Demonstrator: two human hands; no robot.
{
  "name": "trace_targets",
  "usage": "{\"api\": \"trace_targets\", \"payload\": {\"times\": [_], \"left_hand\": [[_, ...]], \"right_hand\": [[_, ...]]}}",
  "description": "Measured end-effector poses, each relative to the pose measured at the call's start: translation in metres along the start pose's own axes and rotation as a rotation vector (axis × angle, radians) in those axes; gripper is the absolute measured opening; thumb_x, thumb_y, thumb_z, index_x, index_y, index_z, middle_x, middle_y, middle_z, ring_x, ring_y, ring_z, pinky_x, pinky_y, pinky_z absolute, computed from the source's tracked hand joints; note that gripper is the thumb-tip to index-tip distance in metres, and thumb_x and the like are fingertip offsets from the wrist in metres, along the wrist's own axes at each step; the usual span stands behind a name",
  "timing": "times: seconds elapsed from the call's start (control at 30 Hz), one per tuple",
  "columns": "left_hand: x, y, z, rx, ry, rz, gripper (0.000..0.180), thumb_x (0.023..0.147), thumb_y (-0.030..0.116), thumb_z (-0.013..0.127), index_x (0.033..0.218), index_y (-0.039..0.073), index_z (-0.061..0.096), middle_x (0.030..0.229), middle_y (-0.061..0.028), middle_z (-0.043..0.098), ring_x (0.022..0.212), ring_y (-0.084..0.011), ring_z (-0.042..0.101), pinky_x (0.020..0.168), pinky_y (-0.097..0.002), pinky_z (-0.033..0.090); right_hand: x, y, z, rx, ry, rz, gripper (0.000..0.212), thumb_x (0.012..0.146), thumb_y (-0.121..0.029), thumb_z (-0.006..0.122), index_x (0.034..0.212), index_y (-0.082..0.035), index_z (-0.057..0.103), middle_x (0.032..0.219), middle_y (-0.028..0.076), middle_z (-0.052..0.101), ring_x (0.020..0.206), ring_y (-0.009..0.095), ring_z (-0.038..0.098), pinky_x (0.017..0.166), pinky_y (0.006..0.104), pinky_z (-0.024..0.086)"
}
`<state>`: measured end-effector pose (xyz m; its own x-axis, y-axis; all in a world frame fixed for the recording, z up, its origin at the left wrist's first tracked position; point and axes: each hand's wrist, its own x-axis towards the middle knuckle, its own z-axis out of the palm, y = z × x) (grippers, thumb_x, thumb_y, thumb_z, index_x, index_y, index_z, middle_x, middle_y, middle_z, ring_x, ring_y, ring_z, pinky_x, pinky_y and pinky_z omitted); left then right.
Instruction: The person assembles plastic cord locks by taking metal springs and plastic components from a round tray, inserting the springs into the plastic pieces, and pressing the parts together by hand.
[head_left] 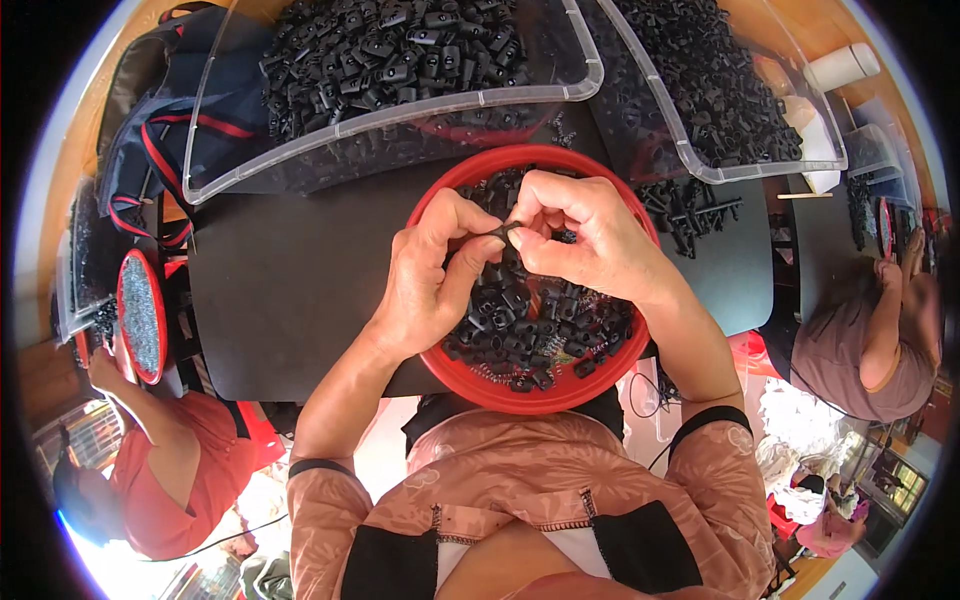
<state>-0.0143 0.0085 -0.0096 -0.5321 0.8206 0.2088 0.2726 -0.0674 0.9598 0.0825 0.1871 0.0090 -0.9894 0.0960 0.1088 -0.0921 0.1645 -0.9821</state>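
Note:
Over a red basin [500,398], my left hand [420,270] and my right hand [595,240] meet fingertip to fingertip. Between them they pinch a small black plastic piece [509,230], seemingly a cord lock part; the fingers cover most of it. Both hands are closed, thumb against forefinger. Below them the basin holds many loose black cord lock parts [500,310] mixed with small metal springs [550,347]. The basin sits at the near edge of the dark table [300,290], partly over my lap.
Two clear plastic bins [390,125] [720,174] full of black parts stand beyond the basin. Black sticks of parts [690,215] lie to its right. A dark blue bag [150,130] is far left. One person [175,460] works at left beside a red tray [140,315], another [865,340] at right.

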Motion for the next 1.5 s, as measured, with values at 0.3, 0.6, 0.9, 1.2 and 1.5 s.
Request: {"api": "trace_targets", "payload": {"times": [0.3, 0.6, 0.9, 1.2, 1.5], "left_hand": [[-0.002, 0.004, 0.004, 0.117, -0.012, 0.091, 0.015, 0.086, -0.013, 0.058, 0.096, -0.003, 0.055, 0.085, -0.0117, 0.060, 0.074, -0.0232, 0.062, 0.064, -0.0315, 0.050], [-0.002, 0.004, 0.001, -0.045, -0.040, -0.057, 0.014, 0.095, -0.005, 0.055, 0.105, 0.000, 0.047, 0.080, -0.0085, 0.063, 0.069, -0.0128, 0.059, 0.063, -0.0266, 0.049], [-0.001, 0.015, 0.001, 0.088, -0.105, 0.081, 0.014, 0.095, -0.004, 0.056, 0.107, -0.002, 0.049, 0.091, -0.0091, 0.060, 0.080, -0.0145, 0.064, 0.070, -0.0275, 0.052], [0.002, 0.007, 0.000, -0.017, -0.040, 0.140, 0.014, 0.090, 0.002, 0.065, 0.102, 0.002, 0.059, 0.101, -0.0079, 0.059, 0.094, -0.0192, 0.057, 0.081, -0.0295, 0.048], [0.002, 0.005, 0.002, -0.068, -0.088, 0.204, 0.016, 0.090, 0.012, 0.066, 0.103, 0.007, 0.059, 0.113, -0.0089, 0.057, 0.112, -0.0268, 0.050, 0.100, -0.0401, 0.038]], "right_hand": [[-0.009, -0.007, 0.003, -0.173, 0.009, -0.041, 0.014, 0.080, 0.000, 0.068, 0.080, 0.000, 0.054, 0.066, 0.005, 0.059, 0.060, 0.009, 0.059, 0.056, 0.0258, 0.048], [-0.004, -0.010, -0.014, 0.215, -0.073, 0.138, 0.008, 0.090, -0.003, 0.065, 0.085, 0.002, 0.063, 0.073, 0.006, 0.067, 0.059, 0.012, 0.065, 0.054, 0.0225, 0.050], [-0.007, -0.015, -0.023, 0.239, -0.152, 0.176, 0.009, 0.084, -0.001, 0.073, 0.087, 0.005, 0.068, 0.074, 0.011, 0.070, 0.058, 0.016, 0.068, 0.055, 0.0244, 0.053], [0.000, -0.006, -0.021, 0.441, -0.266, 0.340, 0.021, 0.081, -0.014, 0.080, 0.088, -0.003, 0.064, 0.071, 0.004, 0.066, 0.053, 0.007, 0.057, 0.048, 0.0204, 0.044], [-0.006, -0.009, -0.015, 0.498, -0.433, 0.356, 0.026, 0.095, -0.025, 0.064, 0.102, 0.000, 0.060, 0.072, 0.004, 0.062, 0.050, 0.005, 0.051, 0.044, 0.0194, 0.040]]}}
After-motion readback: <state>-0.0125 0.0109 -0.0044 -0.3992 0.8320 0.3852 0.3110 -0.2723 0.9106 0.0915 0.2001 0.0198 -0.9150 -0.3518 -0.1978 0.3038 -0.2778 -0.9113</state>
